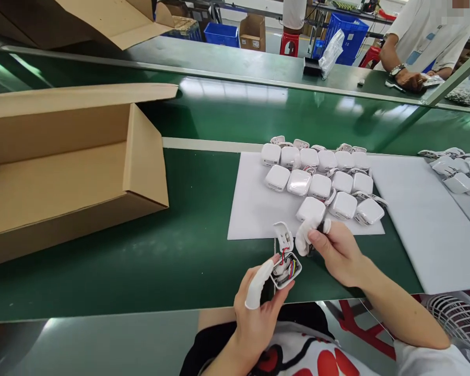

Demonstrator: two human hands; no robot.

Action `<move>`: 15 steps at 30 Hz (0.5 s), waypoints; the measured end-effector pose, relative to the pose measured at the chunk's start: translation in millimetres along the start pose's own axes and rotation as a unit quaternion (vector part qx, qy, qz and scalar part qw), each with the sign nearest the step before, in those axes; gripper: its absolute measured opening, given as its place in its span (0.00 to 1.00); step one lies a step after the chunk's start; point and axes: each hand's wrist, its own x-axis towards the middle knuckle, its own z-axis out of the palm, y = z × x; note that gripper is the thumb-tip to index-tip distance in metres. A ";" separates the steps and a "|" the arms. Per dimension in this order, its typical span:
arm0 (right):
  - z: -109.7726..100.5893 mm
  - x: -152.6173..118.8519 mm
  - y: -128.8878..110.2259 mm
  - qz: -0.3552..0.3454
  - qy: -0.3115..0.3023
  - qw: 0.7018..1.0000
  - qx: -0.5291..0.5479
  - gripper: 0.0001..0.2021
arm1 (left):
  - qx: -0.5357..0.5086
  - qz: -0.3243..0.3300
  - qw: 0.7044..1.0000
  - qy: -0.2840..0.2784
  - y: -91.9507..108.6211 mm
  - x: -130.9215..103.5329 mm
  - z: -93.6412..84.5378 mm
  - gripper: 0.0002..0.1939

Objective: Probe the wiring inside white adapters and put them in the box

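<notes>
Green tabletop (203, 219) is stretching between an open cardboard box (147, 151), left, and a white sheet (250, 209) carrying rows of white casings (320, 186), right, giving room to move leftward. The near edge (141, 312) is running beneath the person's left wrist. The left hand (254, 321), wearing a white finger cot (258, 284), is gripping an opened white casing (285, 271) between fingers and thumb, its lid (284, 237) sitting just beyond on red wires (284, 253). The right hand (339, 253) is pinching a dark, mostly hidden object (320, 227) just right of that casing.
</notes>
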 end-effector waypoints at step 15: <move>1.6 0.9 3.1 0.201 -0.077 0.953 0.213 0.17 | 0.016 -0.085 0.993 0.075 -2.2 -7.4 3.8 0.34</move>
